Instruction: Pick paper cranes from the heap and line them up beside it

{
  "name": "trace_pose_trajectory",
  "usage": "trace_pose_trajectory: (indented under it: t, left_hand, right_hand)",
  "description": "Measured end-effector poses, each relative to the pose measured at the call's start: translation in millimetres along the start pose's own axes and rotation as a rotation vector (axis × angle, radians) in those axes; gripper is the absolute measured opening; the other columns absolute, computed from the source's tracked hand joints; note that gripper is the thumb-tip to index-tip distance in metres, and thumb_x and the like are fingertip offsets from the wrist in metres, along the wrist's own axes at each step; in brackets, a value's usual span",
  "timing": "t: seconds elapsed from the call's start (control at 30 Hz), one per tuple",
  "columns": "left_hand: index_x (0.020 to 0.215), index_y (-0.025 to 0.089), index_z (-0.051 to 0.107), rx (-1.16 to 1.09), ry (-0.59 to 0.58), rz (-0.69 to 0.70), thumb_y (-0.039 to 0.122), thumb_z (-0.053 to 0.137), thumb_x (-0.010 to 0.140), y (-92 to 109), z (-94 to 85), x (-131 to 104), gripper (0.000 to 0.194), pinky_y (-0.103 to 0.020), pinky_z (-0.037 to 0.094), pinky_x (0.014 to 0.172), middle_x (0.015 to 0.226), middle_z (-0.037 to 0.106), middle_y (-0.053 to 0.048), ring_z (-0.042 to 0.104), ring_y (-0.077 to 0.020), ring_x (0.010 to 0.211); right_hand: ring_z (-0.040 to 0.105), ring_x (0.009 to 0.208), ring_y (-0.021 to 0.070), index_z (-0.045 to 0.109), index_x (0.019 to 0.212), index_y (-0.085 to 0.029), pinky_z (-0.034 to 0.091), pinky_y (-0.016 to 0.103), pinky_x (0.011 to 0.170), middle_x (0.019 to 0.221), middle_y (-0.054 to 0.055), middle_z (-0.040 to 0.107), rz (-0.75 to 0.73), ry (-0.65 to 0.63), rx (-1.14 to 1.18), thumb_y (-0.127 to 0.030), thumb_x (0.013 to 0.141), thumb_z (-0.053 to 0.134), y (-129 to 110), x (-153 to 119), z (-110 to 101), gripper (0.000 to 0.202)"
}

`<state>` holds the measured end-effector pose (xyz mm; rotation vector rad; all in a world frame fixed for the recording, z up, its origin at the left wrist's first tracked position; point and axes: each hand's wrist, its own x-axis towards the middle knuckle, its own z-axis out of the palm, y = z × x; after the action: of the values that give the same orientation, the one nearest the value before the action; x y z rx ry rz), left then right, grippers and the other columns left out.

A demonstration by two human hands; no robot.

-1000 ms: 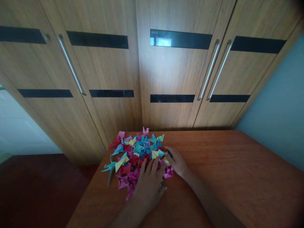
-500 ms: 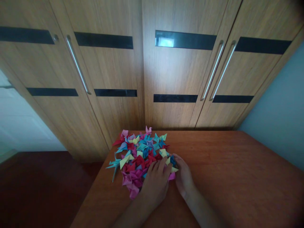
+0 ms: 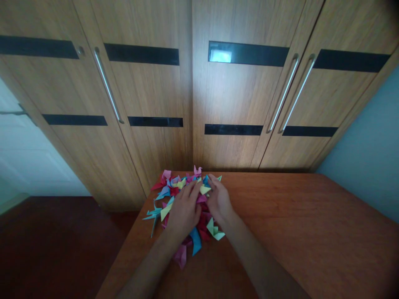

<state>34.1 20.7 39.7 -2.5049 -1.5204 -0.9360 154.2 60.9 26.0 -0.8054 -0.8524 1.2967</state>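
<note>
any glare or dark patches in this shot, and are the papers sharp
Head view: a bright patch of glare on the glossy black upper strip of the central light-brown wooden door; head view: dark reddish floor nearly lost in gloom, top right corner darkened; head view: multicoloured folded-paper pile somewhat soft, fine creases hard to make out.

no text, label, brand, number or sign was legible on the cabinet doors (image 3: 232,93) across the upper frame, the folded paper pieces (image 3: 204,227) at lower center, or the table (image 3: 289,220) at lower right.
</note>
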Motion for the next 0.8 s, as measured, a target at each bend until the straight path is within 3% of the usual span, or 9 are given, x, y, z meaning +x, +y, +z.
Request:
trace_pose_trajectory:
  t: [0.1,0.17,0.27,0.4,0.53,0.67,0.8]
  left_hand:
    - [0.135,0.019,0.033,0.038,0.047,-0.07,0.003,0.046,0.071,-28,-6.5,4,0.067,-0.046,0.036,0.102,0.134,0.043,-0.011,0.04,-0.027,0.125]
    - [0.134,0.018,0.036,0.057,0.052,-0.097,0.003,0.046,0.07,-45,-8.6,0,0.066,-0.046,0.036,0.102,0.133,0.045,-0.012,0.042,-0.0274,0.123]
    - [0.13,0.017,0.042,0.052,0.05,-0.101,0.005,0.047,0.069,-62,-9.1,-12,0.062,-0.046,0.038,0.101,0.131,0.048,-0.011,0.046,-0.0273,0.12]
    - [0.122,0.016,0.051,0.034,0.03,-0.099,0.006,0.045,0.071,-68,-6.0,-25,0.052,-0.045,0.04,0.1,0.126,0.052,-0.011,0.049,-0.0263,0.117]
    - [0.116,0.016,0.055,-0.004,0.025,-0.088,0.005,0.042,0.072,-64,-2.9,-28,0.048,-0.044,0.041,0.099,0.123,0.055,-0.01,0.05,-0.0251,0.115]
    - [0.111,0.019,0.059,-0.07,0.051,-0.084,0.005,0.041,0.072,-58,-3.2,-28,0.045,-0.044,0.042,0.098,0.121,0.057,-0.008,0.052,-0.024,0.113]
    - [0.11,0.02,0.06,-0.089,0.05,-0.089,0.004,0.041,0.071,-56,-3.6,-30,0.046,-0.043,0.043,0.097,0.119,0.059,-0.006,0.054,-0.0231,0.111]
  right_hand:
    - [0.062,0.095,0.0202,0.059,0.112,-0.022,0.05,0.032,0.077,0.108,0.004,0.067,0.022,-0.072,-0.08,-0.04,0.079,0.051,1,25,9,0.038]
    - [0.061,0.098,0.0201,0.063,0.106,-0.021,0.049,0.031,0.078,0.106,0.004,0.067,-0.029,-0.019,-0.2,-0.04,0.077,0.054,4,41,0,0.036]
    - [0.062,0.093,0.0207,0.066,0.092,-0.019,0.049,0.031,0.076,0.101,0.006,0.069,-0.155,0.136,-0.372,-0.043,0.073,0.054,7,60,-34,0.033]
    - [0.063,0.081,0.0217,0.065,0.091,-0.015,0.05,0.033,0.068,0.095,0.01,0.069,-0.185,0.267,-0.455,-0.047,0.074,0.048,7,69,-90,0.04]
    - [0.061,0.092,0.0248,0.065,0.094,-0.015,0.047,0.038,0.081,0.1,0.011,0.067,-0.23,0.315,-0.59,-0.048,0.074,0.05,14,66,-125,0.041]
    - [0.055,0.107,0.026,0.065,0.098,-0.019,0.037,0.042,0.097,0.109,0.009,0.065,-0.246,0.275,-0.716,-0.046,0.074,0.052,30,66,-129,0.039]
    - [0.056,0.106,0.0239,0.064,0.102,-0.021,0.036,0.04,0.098,0.109,0.007,0.065,-0.241,0.187,-0.749,-0.044,0.077,0.051,48,75,-109,0.036]
